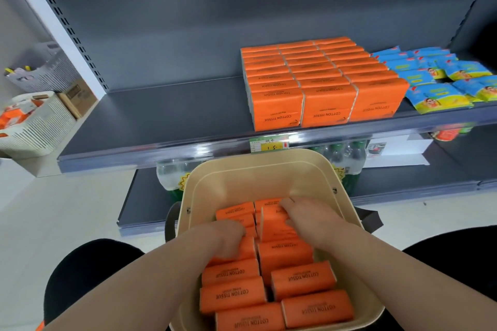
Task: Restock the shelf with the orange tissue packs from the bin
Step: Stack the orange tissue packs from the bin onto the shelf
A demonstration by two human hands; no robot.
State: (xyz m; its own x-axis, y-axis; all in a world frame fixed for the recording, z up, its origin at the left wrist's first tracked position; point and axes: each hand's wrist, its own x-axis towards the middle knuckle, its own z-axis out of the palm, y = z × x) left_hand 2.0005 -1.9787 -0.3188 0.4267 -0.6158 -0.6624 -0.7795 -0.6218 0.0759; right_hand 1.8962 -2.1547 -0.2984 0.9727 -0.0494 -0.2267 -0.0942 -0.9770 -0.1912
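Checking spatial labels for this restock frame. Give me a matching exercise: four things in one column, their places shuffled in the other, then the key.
Things
1. stacked orange cotton tissue packs
2. blue and yellow packets
3. beige bin
4. white slatted basket

Places
A. far left, beyond the end of the shelf
B. right end of the shelf
C. nearest the camera, below the shelf's front edge
D. on the shelf, just left of the blue and yellow packets

Pairs: 1-D, 2-B, 3-C, 4-A
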